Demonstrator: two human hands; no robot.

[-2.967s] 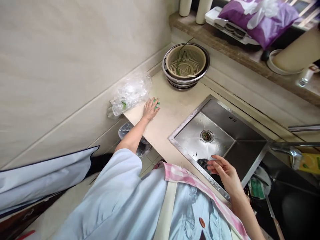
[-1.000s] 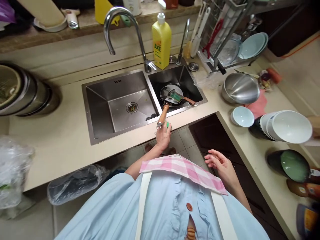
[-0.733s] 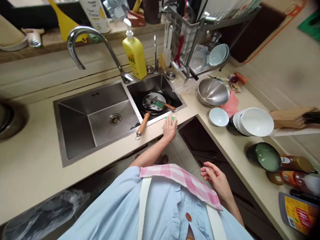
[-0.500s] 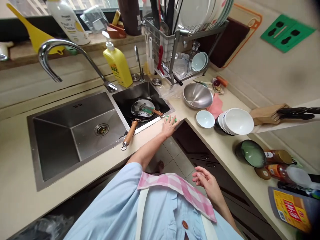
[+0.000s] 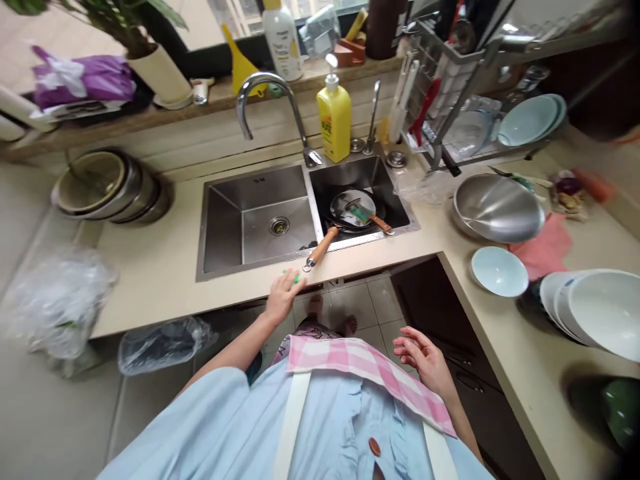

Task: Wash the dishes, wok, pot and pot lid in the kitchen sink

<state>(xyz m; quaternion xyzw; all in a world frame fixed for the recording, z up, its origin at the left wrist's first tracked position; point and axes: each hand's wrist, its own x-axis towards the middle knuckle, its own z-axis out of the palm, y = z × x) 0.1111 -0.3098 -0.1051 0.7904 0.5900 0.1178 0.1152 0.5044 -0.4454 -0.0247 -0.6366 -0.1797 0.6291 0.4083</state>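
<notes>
On the front strip of the counter (image 5: pixel 150 300), left of the pan's wooden handle (image 5: pixel 323 248), lies my left hand (image 5: pixel 283 295). Its fingers press over a small bright green thing (image 5: pixel 298 277), mostly hidden, perhaps a sponge or pad. My right hand (image 5: pixel 420 357) hangs in the air in front of the apron, fingers loosely bent and apart, holding nothing. In the smaller right basin (image 5: pixel 400 207) sits a dark pan with a lid or plate (image 5: pixel 345 207) and a green-headed brush-like tool (image 5: pixel 361 212) with a wooden handle. The left basin (image 5: pixel 225 227) shows a drain.
A chrome tap (image 5: pixel 273 79) and yellow soap bottle (image 5: pixel 335 123) stand behind the sink. To the right are a steel bowl (image 5: pixel 500 207), a pale bowl (image 5: pixel 499 271), stacked white bowls (image 5: pixel 605 313) and a dish rack (image 5: pixel 435 133). Stacked pots (image 5: pixel 115 183) stand left; a lined bin (image 5: pixel 160 347) is below.
My left hand has slid leftward along the counter edge with the green thing, from right of the pan handle to left of it. The view has turned left; my right hand stays lowered.
</notes>
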